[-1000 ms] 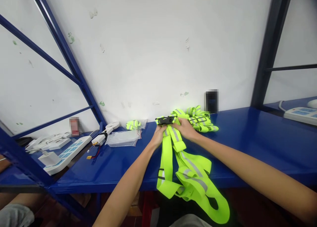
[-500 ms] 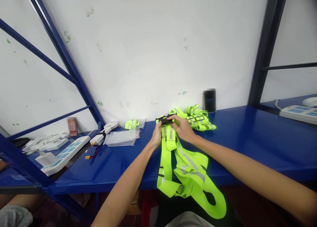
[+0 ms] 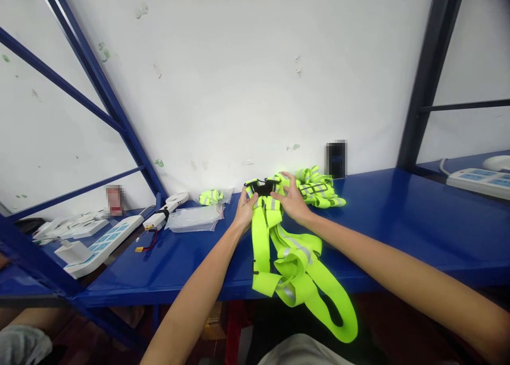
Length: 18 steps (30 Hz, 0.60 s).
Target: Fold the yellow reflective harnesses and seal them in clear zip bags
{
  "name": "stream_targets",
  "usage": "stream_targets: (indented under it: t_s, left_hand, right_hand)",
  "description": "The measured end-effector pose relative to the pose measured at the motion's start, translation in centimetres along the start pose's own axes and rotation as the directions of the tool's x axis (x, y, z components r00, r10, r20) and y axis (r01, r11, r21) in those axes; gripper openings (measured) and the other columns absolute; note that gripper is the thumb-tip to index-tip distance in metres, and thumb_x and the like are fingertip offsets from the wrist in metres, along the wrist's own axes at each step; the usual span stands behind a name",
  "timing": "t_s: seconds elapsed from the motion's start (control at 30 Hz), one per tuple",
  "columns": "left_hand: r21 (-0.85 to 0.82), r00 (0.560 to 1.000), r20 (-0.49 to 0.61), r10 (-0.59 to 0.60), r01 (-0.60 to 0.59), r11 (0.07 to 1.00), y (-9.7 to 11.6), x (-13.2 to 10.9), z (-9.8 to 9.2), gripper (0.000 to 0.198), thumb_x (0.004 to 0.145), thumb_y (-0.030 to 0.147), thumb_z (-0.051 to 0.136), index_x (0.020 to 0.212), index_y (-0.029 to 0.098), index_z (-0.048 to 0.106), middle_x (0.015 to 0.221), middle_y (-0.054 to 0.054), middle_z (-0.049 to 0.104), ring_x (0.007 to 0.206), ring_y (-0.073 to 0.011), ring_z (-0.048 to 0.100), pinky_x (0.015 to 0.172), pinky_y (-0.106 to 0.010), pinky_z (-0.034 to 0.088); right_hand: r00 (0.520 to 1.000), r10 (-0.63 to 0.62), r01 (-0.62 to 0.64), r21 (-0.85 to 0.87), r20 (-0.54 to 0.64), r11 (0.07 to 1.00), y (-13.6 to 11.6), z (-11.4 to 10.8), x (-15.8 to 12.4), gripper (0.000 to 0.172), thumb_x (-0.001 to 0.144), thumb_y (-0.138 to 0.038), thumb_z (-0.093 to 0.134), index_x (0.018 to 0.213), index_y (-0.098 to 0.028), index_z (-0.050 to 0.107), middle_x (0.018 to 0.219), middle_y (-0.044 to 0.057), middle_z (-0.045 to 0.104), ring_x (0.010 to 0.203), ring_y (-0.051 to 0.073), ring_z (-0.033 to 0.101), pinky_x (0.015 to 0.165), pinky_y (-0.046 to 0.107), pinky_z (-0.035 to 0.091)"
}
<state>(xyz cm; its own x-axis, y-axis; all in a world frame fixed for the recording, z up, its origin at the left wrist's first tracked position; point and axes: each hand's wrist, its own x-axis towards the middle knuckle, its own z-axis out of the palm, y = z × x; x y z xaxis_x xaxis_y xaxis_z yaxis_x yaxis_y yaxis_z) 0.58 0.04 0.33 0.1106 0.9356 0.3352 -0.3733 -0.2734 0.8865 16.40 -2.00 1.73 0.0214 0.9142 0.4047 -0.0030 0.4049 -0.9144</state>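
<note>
Head view: yellow strap (image 3: 261, 243), one, pinched by left hand (image 3: 244, 210) and right hand (image 3: 295, 201) either side of black buckle (image 3: 263, 188); loops overhang table (image 3: 382, 221) front. Risk: loosened grip, dangling weight could drag it floorward.

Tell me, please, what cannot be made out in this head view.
In the head view:
Black buckle: whether it is latched; too small and dark.
Far strap pile: its left part, behind the right hand.
Dark upright box: markings, pixelated.
Power strip at right: one end, cut off by the edge.
</note>
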Motion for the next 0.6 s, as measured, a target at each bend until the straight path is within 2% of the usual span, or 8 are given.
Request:
stream_targets:
  t_s: [0.1,0.17,0.2,0.3,0.4,0.5,0.6]
  left_hand:
    - [0.013,1.000,-0.006,-0.001,0.001,1.000,-0.1,0.2,-0.3,0.053,0.068,0.035,0.078,0.111,0.024,0.051,0.076,0.002,0.065,0.062,-0.0136,0.063,0.062,-0.025,0.049]
    - [0.045,1.000,-0.016,0.010,-0.009,0.999,0.1,0.3,-0.5,0.044,0.068,0.033,0.075,0.106,0.023,0.054,0.074,0.003,0.063,0.057,-0.0113,0.058,0.057,-0.023,0.045]
    - [0.071,1.000,-0.025,0.018,-0.017,0.997,0.3,0.2,-0.6,0.039,0.068,0.031,0.074,0.102,0.023,0.055,0.072,0.004,0.061,0.054,-0.0102,0.055,0.053,-0.022,0.043]
    - [0.138,0.998,-0.028,0.049,-0.045,0.989,1.0,-0.1,-0.6,0.026,0.065,0.023,0.069,0.088,0.021,0.056,0.069,0.005,0.057,0.050,-0.0087,0.050,0.048,-0.020,0.037]
    - [0.088,0.998,0.055,0.038,-0.043,0.995,1.7,-0.7,-0.3,0.027,0.062,0.020,0.062,0.088,0.020,0.057,0.082,0.002,0.062,0.064,-0.0134,0.058,0.057,-0.023,0.044]
    - [-0.006,0.986,0.163,-0.032,0.033,0.999,2.1,-1.2,0.2,0.045,0.065,0.026,0.056,0.109,0.021,0.056,0.097,-0.002,0.065,0.081,-0.0201,0.063,0.075,-0.031,0.050]
    - [0.026,0.993,0.091,-0.080,0.078,0.997,2.0,-1.1,0.3,0.070,0.067,0.024,0.060,0.133,0.026,0.039,0.101,-0.002,0.065,0.083,-0.0202,0.065,0.081,-0.035,0.050]
  right_hand:
    - [0.989,0.122,-0.124,0.024,0.078,0.992,0.4,0.0,0.2,0.051,0.078,-0.034,0.063,0.126,-0.021,0.051,0.112,0.011,0.066,0.109,0.030,0.059,0.089,0.042,0.050]
    - [0.978,0.155,-0.159,0.022,0.142,0.987,0.5,-0.1,0.3,0.036,0.081,-0.038,0.061,0.114,-0.021,0.060,0.103,0.007,0.068,0.102,0.027,0.062,0.083,0.037,0.052]
    - [0.969,0.170,-0.181,0.049,0.179,0.982,0.4,-0.2,0.4,0.034,0.083,-0.040,0.060,0.112,-0.022,0.060,0.100,0.006,0.069,0.098,0.026,0.063,0.080,0.035,0.053]
    - [0.931,0.215,-0.282,0.206,0.294,0.937,-0.2,-0.2,0.4,0.040,0.086,-0.045,0.057,0.119,-0.024,0.057,0.095,0.003,0.068,0.085,0.022,0.065,0.067,0.030,0.053]
    - [0.927,0.253,-0.336,0.318,0.275,0.886,-1.1,-0.3,0.4,0.045,0.085,-0.036,0.062,0.127,-0.022,0.053,0.090,0.004,0.069,0.075,0.019,0.066,0.063,0.028,0.053]
    - [0.928,0.294,-0.363,0.379,0.228,0.851,-1.4,-0.6,0.7,0.061,0.077,-0.019,0.069,0.134,-0.021,0.047,0.087,0.004,0.071,0.070,0.019,0.067,0.066,0.031,0.055]
    - [0.925,0.290,-0.368,0.394,0.244,0.842,-0.9,-1.0,1.0,0.065,0.068,-0.010,0.074,0.128,-0.019,0.051,0.092,0.006,0.072,0.077,0.020,0.068,0.072,0.032,0.057]
